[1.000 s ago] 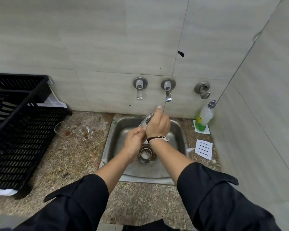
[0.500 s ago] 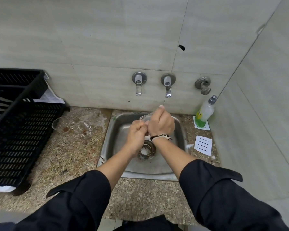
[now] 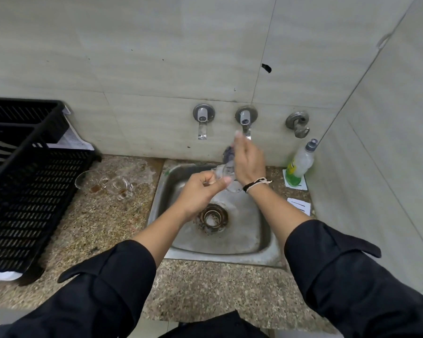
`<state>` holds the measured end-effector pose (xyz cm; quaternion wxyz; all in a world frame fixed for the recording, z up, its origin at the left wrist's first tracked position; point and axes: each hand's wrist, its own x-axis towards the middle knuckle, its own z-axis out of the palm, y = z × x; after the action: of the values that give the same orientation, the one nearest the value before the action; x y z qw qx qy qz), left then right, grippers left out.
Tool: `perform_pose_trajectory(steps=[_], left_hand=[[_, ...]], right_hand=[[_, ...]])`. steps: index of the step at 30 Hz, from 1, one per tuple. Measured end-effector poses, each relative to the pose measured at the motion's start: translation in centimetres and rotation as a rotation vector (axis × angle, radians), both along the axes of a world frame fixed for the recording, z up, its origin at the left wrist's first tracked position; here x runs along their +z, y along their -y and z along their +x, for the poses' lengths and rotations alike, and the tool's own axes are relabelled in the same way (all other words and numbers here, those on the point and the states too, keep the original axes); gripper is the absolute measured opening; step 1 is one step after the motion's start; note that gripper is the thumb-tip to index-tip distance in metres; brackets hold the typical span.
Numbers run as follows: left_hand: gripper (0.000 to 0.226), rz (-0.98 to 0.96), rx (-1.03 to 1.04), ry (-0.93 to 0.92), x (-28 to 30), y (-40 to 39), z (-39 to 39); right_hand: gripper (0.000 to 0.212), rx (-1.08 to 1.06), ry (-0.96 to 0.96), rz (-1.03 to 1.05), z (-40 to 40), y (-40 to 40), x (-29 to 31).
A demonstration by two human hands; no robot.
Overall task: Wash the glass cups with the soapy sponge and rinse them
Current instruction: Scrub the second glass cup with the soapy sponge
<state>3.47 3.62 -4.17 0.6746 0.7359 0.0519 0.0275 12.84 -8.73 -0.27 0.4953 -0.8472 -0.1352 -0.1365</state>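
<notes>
**Head view: one glass under the sponge, two more waiting**

Head camera looks down on a steel sink (image 3: 257,242) set in a speckled counter (image 3: 103,230). Over the basin the left hand (image 3: 200,193) holds a clear glass cup (image 3: 226,175), its fingers curled round the near side and the thumb laid along the glass. The right hand (image 3: 248,162) is raised just above and behind the cup, close to the right-hand tap (image 3: 246,120); its fingers are bunched on a dark, purplish sponge (image 3: 229,153) that shows at the left of the hand. The hand is blurred, so whether the sponge touches the cup cannot be told. No running water can be made out.

Two more glass cups (image 3: 105,184) lie on the counter left of the sink, touching one another, with brown dregs in them. A black plastic crate (image 3: 22,191) stands further left, and a bottle of green dish soap (image 3: 299,164) stands in the right corner.

The step in hand looks like the scrubbing of the first cup, so the task is judged to be early. The next move likely calls for rinsing the foam off under a tap, with a firm grip, since soapy glass is slippery.
</notes>
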Motion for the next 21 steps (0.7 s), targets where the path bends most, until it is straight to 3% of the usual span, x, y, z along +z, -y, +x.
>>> perform_pose_trajectory(steps=[4,9,13,17,21], left_hand=[[0.053,0.035,0.001,0.040,0.9,-0.3,-0.1],[0.051,0.110,-0.056,0.086,1.0,-0.6,-0.4],[0.049,0.073,0.034,0.089,1.4,-1.0,0.2],[0.051,0.121,0.004,0.078,0.8,-1.2,-0.1],[0.054,0.165,-0.032,0.063,0.9,-1.6,-0.4]], right_hand=[[0.072,0.151,-0.012,0.116,-0.5,0.0,-0.5],[0.063,0.179,0.051,0.082,-0.6,0.2,-1.3],[0.061,0.195,-0.004,0.101,-1.3,-1.0,-1.8],[0.068,0.141,-0.021,0.018,-2.2,-1.2,-2.0],[0.072,0.169,-0.128,0.062,-1.2,-1.2,-0.9]])
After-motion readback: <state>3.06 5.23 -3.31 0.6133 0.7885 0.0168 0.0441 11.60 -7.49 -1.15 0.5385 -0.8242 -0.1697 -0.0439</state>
